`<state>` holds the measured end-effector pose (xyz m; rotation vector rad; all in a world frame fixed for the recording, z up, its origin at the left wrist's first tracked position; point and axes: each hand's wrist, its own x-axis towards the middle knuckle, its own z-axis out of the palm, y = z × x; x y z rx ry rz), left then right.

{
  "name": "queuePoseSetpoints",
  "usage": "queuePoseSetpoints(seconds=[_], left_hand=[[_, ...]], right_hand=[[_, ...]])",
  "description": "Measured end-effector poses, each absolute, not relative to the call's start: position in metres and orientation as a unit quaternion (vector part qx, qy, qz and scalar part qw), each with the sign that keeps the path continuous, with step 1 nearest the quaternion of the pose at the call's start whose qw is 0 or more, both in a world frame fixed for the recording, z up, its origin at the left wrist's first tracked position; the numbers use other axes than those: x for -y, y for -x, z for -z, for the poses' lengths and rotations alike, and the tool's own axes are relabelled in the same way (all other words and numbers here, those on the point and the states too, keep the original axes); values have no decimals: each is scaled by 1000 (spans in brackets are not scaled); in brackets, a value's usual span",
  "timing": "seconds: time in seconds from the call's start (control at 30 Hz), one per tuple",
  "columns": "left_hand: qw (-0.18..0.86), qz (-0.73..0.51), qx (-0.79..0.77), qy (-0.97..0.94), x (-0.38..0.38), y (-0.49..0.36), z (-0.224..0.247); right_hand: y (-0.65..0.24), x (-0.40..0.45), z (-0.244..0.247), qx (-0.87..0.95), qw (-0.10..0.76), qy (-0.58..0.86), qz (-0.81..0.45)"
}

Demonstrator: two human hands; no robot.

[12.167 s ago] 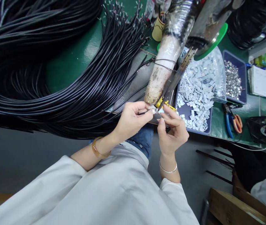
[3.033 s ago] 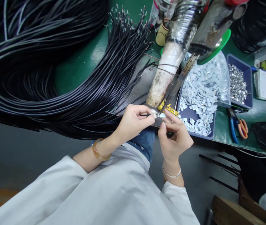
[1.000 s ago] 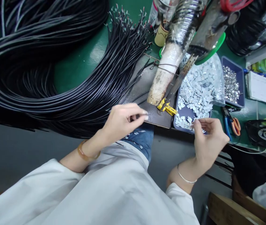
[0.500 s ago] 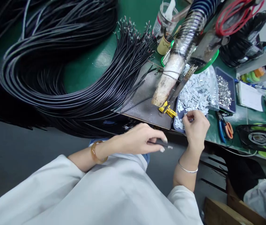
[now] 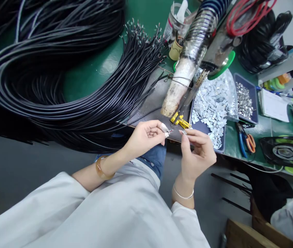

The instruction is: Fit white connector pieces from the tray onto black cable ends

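Observation:
My left hand (image 5: 148,137) pinches a black cable between thumb and forefinger, both with white coverings at the tips. The cable's thin stripped wire ends (image 5: 170,131) stick out toward the right. Facing them, my right hand (image 5: 196,150) is closed in a pinch on a small pale flat piece (image 5: 184,132). A short gap separates the piece from the wire ends. Just beyond my hands, a yellow clip-like part (image 5: 182,122) sits at the foot of a metal holder. Similar pale pieces (image 5: 211,103) fill a dark tray (image 5: 221,148) behind my right hand.
A big bundle of black cables (image 5: 89,106) covers the left of the green bench. A taped hose (image 5: 177,89) hangs over the work plate. To the right are a tray of metal parts (image 5: 244,100), pliers (image 5: 246,140), a notepad (image 5: 274,106) and a black fan (image 5: 286,151).
My right hand has come left from the tray with a pale piece in its fingers. My left hand has risen and turned, bringing the cable end up in front of it.

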<state>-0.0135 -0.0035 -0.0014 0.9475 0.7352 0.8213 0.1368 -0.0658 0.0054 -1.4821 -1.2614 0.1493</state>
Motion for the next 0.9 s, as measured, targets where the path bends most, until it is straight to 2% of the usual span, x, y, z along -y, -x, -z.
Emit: queuePoseSetpoints(seconds=[0.1, 0.3, 0.9], left_hand=[[739, -392, -328, -438, 5, 11, -1], [742, -373, -309, -463, 6, 10, 1], [739, -390, -297, -461, 8, 7, 5]], right_hand=[[-131, 64, 0, 537, 579, 599, -131], [-142, 61, 4, 544, 563, 568, -254], [-142, 63, 8, 572, 537, 588, -200]])
